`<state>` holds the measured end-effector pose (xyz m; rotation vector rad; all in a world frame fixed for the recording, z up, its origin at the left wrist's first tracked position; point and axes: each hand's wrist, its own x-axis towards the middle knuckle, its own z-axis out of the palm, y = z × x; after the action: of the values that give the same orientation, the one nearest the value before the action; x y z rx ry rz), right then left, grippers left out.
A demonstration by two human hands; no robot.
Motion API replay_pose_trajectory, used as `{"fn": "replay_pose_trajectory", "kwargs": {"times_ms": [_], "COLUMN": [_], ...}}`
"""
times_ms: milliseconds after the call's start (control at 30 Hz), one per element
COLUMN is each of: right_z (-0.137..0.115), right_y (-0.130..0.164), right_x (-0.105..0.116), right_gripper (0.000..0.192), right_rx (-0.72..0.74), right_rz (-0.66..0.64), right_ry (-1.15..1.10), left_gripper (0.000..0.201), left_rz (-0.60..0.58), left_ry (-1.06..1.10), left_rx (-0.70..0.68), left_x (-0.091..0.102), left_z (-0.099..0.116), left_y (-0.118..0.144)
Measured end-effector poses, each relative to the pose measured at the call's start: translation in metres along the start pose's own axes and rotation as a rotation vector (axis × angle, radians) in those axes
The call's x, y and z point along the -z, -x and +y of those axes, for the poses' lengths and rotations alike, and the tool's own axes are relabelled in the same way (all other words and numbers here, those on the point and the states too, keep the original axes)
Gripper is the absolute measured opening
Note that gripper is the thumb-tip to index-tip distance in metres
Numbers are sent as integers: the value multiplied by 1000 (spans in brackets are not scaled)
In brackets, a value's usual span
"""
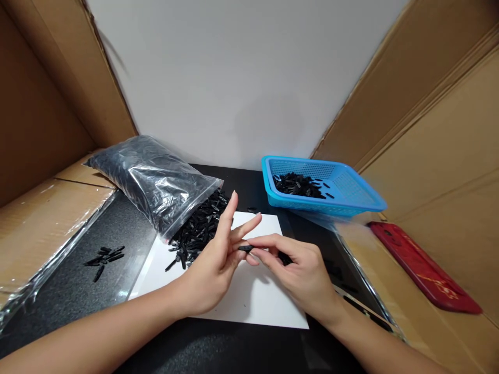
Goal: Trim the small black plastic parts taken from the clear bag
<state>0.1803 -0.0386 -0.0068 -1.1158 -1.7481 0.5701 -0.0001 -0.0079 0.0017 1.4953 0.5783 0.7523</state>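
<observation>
My right hand [300,270] pinches a small, slim black piece [245,249] between thumb and forefinger. The piece's other end lies against the fingers of my left hand [214,259], which is open with thumb and forefinger stretched out and apart. More black [285,258] shows in the curl of my right hand's other fingers, partly hidden. Below both hands is a white sheet [249,306]. A heap of similar black pieces [198,226] lies just behind my left hand, spilling from the mouth of a clear plastic bag [156,176] filled with dark pieces.
A blue plastic basket [351,205] at the back right holds many black pieces. A few loose pieces [105,255] lie on the dark table at left. A red, flat case-like object [424,267] rests at far right. Cardboard walls [440,135] flank the table.
</observation>
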Motion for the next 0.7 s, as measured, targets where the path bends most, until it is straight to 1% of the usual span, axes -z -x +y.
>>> {"fn": "replay_pose_trajectory", "kwargs": {"times_ms": [133, 200, 267, 367, 467, 600, 700], "right_z": [-2, -3, -3, -2, -2, -4, -5], "right_y": [-1, -1, -2, -3, -4, -6, -7], "right_x": [1, 1, 2, 3, 5, 6, 6], "right_gripper": [15, 13, 11, 16, 19, 18, 18], "right_rx": [9, -21, -96, -226, -292, -310, -309], "right_rz": [16, 30, 44, 44, 38, 53, 77], "right_ry": [-11, -16, -23, -47, -78, -135, -171], "left_gripper": [75, 71, 67, 60, 56, 56, 60], "left_rz": [-19, -10, 9, 57, 88, 83, 94], "left_ry": [17, 58, 139, 269, 362, 452, 402], "left_rx": [0, 9, 27, 59, 100, 140, 153], "left_x": [0, 1, 3, 5, 6, 6, 7], "left_z": [0, -1, -3, -6, -8, -7, -6], "left_y": [0, -2, -5, -9, -10, -10, -10]}}
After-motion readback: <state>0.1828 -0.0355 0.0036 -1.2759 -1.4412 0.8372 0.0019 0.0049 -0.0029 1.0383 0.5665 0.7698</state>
